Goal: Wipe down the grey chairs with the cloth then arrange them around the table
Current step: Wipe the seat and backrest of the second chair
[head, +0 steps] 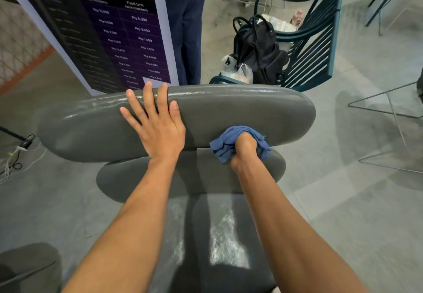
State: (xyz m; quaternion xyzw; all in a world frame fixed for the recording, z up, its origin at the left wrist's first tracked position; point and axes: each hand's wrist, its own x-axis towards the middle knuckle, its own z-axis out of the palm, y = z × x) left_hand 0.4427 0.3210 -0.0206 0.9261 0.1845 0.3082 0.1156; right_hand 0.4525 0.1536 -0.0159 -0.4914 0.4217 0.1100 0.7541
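A grey padded chair (240, 111) fills the middle of the head view, its wide upper backrest pad above a smaller lower pad and the seat below. My left hand (158, 127) lies flat on the upper pad, fingers straight and spread over its top edge. My right hand (243, 149) grips a bunched blue cloth (225, 145) and presses it against the lower edge of the upper pad, right of centre. Wet streaks shine on the seat (219, 242).
Another grey chair's corner (27, 267) shows at the bottom left. A poster board (109, 29) and a person's legs (185, 24) stand behind the chair. A teal metal chair (315, 47) carries a black backpack (258, 47) and plastic bags. Cables (16, 157) lie at left; wire chair legs (389, 109) at right.
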